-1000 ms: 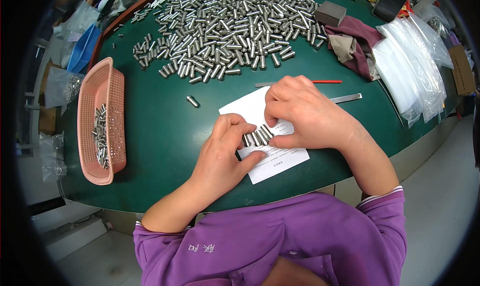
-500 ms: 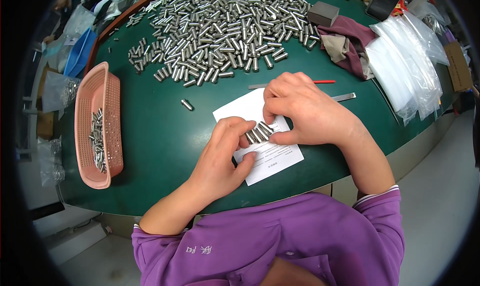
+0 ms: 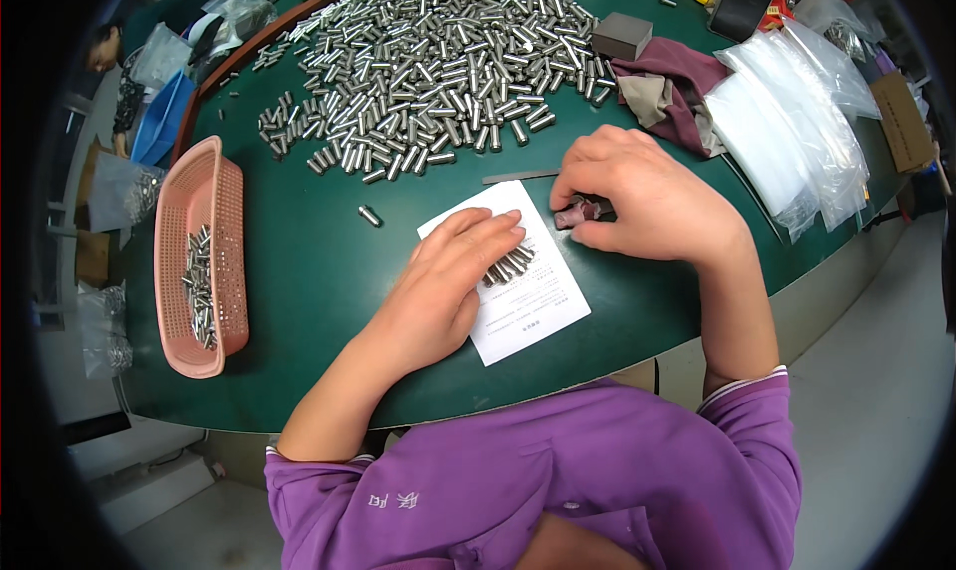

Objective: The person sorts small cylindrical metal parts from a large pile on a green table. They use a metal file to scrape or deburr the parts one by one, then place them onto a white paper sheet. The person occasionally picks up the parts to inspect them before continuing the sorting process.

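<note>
My left hand (image 3: 443, 276) lies over a small row of metal pins (image 3: 512, 265) on a printed white sheet (image 3: 533, 316). Its fingers are stretched out, and they cover part of the row. To the right of the sheet, my right hand (image 3: 637, 192) is closed with thumb and fingers around a small dull-pink piece (image 3: 576, 215), whose kind I cannot make out. A single metal pin (image 3: 369, 216) lies on the green table left of the sheet. Beyond the sheet, a thin grey metal strip (image 3: 518, 177) runs toward my right hand.
A large heap of metal pins (image 3: 438, 72) covers the far table. At left stands a pink basket (image 3: 234, 271) with pins inside. A grey block (image 3: 622, 36), a maroon cloth (image 3: 677, 77) and clear plastic bags (image 3: 787, 132) lie right. Another person (image 3: 129, 57) is at far left.
My right hand has left the row of pins, moved right and closed on the dull-pink piece. My left hand has flattened over the pins.
</note>
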The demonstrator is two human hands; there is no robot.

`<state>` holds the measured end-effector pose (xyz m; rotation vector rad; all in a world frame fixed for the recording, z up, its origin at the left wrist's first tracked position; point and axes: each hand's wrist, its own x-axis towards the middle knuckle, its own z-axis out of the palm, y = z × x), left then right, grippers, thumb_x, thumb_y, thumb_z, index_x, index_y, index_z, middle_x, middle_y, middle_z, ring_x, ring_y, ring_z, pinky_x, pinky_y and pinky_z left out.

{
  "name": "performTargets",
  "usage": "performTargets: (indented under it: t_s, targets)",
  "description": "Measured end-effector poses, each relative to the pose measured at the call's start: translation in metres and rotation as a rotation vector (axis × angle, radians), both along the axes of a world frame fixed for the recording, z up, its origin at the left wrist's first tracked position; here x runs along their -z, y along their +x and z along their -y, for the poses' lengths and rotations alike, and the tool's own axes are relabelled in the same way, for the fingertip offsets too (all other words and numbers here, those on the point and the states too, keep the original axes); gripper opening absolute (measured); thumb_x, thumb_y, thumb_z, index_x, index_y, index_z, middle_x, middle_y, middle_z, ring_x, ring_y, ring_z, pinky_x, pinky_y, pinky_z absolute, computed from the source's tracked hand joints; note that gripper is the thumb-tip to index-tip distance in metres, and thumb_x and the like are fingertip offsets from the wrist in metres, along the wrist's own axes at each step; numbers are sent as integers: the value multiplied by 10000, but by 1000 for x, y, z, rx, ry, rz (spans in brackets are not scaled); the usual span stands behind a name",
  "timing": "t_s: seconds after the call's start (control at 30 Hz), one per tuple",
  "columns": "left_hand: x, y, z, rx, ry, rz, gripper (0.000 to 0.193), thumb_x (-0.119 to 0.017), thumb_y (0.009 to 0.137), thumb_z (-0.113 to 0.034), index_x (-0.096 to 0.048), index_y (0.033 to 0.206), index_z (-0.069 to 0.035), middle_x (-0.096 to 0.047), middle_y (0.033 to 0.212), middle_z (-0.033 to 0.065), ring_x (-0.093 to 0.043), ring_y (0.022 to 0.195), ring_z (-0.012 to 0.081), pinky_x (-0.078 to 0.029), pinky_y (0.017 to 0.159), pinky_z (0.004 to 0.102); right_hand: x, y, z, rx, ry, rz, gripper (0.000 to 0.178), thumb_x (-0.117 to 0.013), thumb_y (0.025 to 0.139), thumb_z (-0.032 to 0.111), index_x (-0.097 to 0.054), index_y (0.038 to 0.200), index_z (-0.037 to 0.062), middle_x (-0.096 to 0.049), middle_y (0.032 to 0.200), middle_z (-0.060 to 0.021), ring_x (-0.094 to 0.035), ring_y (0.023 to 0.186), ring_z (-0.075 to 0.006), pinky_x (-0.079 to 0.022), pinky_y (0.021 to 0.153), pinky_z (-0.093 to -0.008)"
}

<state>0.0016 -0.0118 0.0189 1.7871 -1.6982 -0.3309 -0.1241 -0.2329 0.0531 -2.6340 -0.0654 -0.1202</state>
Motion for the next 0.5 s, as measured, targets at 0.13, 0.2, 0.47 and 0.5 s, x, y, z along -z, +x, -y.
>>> performTargets:
  t_s: [0.13,0.2,0.47,0.5]
  targets:
    - [-4,1,2,110,70,90,538,-542,693,110,-544,1209,-41,-569,1227,95,-490,1164,314,-384,986,424,0,-14,-4,88,-93,11,224,-668,691,86,-656,914,65,-606,842,-84,-569,885,-279,-462,795,-386]
    - [-8,-4,1,56,91,111,517,-578,696,76,-551,1198,-42,-573,1189,99,-496,1132,312,-393,970,418,10,-16,-6,104,-123,66,225,-657,713,74,-645,937,59,-601,848,-88,-577,868,-285,-471,776,-386]
    - [-6,-39,-15,-237,55,15,527,-682,731,8,-489,1220,-5,-556,1101,157,-526,1016,306,-436,892,388,-3,-13,-15,105,158,390,285,-626,768,36,-546,1041,46,-531,928,-92,-598,770,-221,-500,655,-312]
    - [-4,-36,-16,-242,46,-1,521,-679,732,13,-490,1218,-7,-558,1102,153,-534,1001,297,-442,880,384,-6,-11,-17,92,305,497,269,-612,784,37,-537,1042,42,-527,934,-82,-591,768,-190,-495,662,-298]
